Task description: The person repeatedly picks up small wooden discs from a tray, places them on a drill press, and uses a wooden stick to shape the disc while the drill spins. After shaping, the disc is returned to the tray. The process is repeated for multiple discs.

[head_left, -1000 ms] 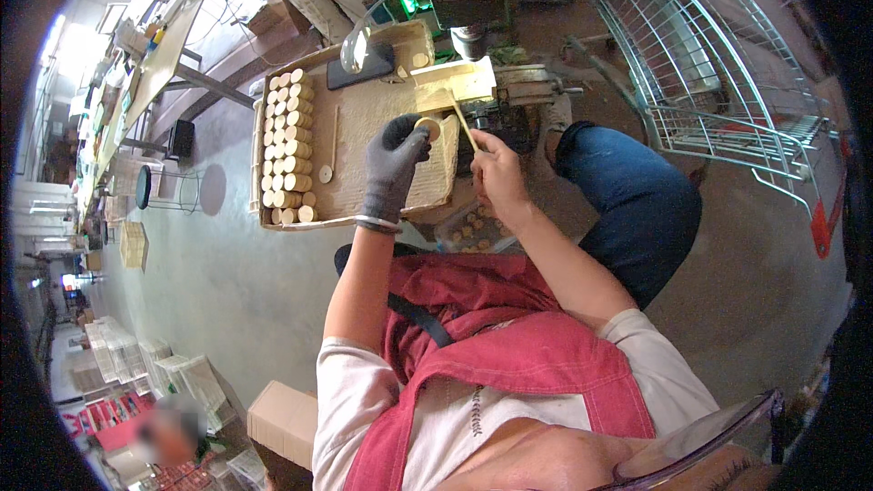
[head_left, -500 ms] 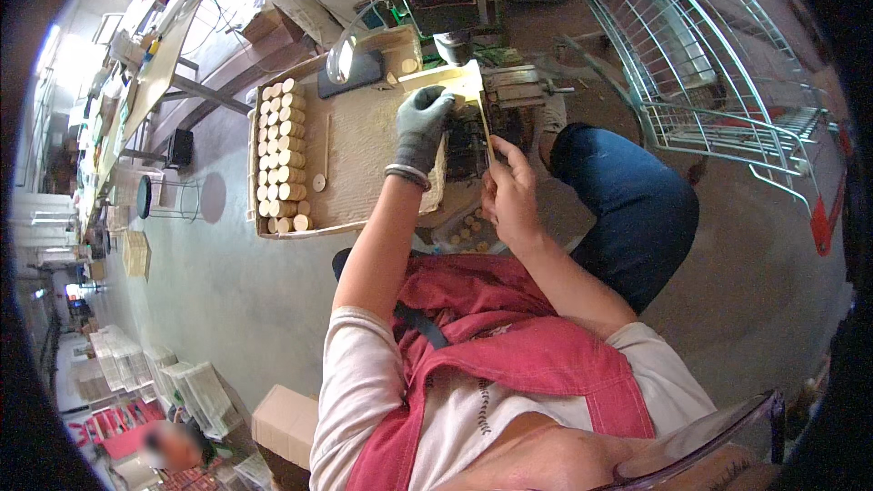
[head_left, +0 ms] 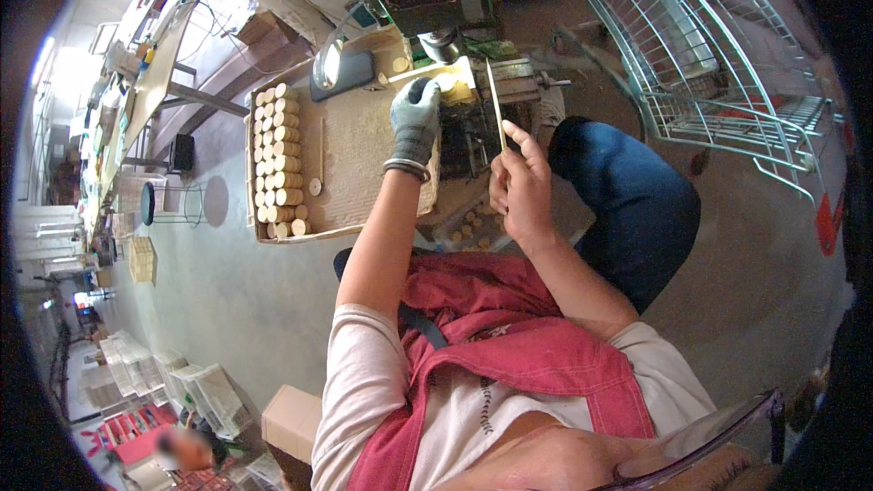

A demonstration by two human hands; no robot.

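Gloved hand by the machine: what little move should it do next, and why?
I'd probably ease the gloved left hand back a little: its fingertips are beside what looks like a round wooden piece, close to the machine's metal spindle. The right hand holds a thin stick.
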